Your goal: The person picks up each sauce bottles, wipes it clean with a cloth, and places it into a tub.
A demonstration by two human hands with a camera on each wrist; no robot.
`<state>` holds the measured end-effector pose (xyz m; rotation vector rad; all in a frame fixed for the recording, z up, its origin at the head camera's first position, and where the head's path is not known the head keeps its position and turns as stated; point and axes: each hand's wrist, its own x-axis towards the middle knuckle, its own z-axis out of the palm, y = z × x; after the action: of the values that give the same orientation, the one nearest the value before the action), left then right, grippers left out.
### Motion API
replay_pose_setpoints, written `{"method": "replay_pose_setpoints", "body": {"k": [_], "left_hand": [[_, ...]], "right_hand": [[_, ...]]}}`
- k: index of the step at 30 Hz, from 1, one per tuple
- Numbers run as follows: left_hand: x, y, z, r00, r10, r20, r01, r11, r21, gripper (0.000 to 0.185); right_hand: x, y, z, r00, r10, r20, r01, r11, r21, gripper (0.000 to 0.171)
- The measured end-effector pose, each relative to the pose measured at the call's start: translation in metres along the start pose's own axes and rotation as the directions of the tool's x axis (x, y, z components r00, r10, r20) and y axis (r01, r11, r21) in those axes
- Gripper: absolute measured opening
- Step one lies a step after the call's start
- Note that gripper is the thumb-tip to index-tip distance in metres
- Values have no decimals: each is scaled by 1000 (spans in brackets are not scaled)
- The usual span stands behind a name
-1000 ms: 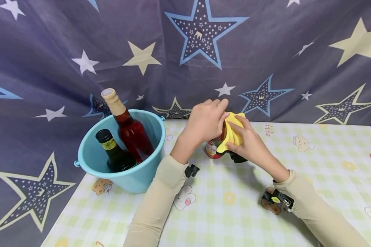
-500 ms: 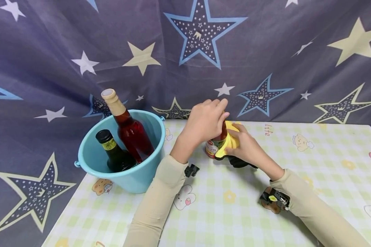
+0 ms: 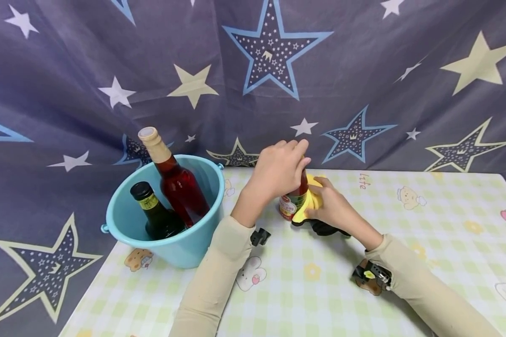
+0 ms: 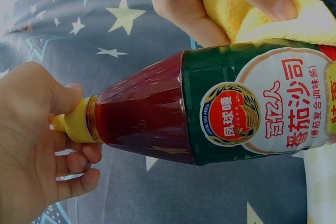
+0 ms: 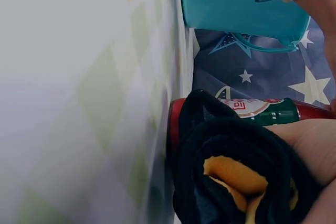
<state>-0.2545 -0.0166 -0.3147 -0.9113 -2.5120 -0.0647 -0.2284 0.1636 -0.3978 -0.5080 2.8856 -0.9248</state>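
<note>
A squeeze bottle of ketchup (image 4: 144, 108), with red contents and a green and white label, stands upright on the table. My left hand (image 3: 276, 171) pinches its yellow cap (image 4: 79, 123) from above. Against the bottle's right side, my right hand (image 3: 335, 206) grips a yellow cloth (image 3: 314, 199) with a dark border and presses it along the lower label. In the right wrist view the cloth's folded dark edge (image 5: 239, 129) hides part of the bottle, whose red base (image 5: 176, 124) shows beside it.
To the left stands a light blue bucket (image 3: 181, 250) holding a bottle of red liquid (image 3: 183, 189) and a dark green bottle (image 3: 162, 220) with a black cap. A checked cloth (image 3: 312, 304) covers the table, and a star-patterned curtain (image 3: 346, 70) hangs right behind it.
My right hand has slid the yellow cloth down the bottle's side, from near the top to the lower label. The left hand stays at the cap.
</note>
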Motion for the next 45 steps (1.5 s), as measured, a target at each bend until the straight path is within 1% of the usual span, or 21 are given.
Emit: {"method": "replay_pose_setpoints", "body": {"k": [6, 16, 22, 28, 33, 37, 40, 43, 45], "left_hand": [[-1, -1, 1, 1000, -1, -9, 1, 1000, -5, 20], [0, 0, 3, 1000, 3, -23, -4, 1000, -4, 21], [1, 0, 0, 1000, 14, -21, -14, 1000, -8, 22], [0, 0, 0, 1000, 2, -5, -2, 1000, -21, 21], [0, -1, 0, 1000, -3, -4, 3, 1000, -19, 21], [-1, -1, -1, 1000, -3, -11, 2, 1000, -20, 21], [-1, -1, 0, 1000, -1, -13, 1, 1000, -15, 21], [-1, -1, 0, 1000, 0, -12, 0, 1000, -9, 21], [-1, -2, 0, 1000, 1, -13, -1, 1000, -6, 21]], "right_hand": [[1, 1, 4, 1000, 10, 23, -9, 999, -35, 68], [3, 7, 3, 997, -21, 71, 24, 999, -30, 63], [3, 8, 0, 996, -5, 93, 9, 999, -34, 66], [6, 12, -1, 992, -6, 128, 7, 1000, -7, 68], [8, 12, -4, 991, -16, 134, 14, 1000, 11, 67], [8, 11, -9, 991, -27, 127, 27, 1000, 3, 65], [7, 11, -16, 993, -55, 103, 54, 999, 6, 63], [3, 10, -25, 994, -104, 36, 103, 994, 29, 62], [1, 7, -31, 989, -143, -36, 144, 989, 40, 62]]}}
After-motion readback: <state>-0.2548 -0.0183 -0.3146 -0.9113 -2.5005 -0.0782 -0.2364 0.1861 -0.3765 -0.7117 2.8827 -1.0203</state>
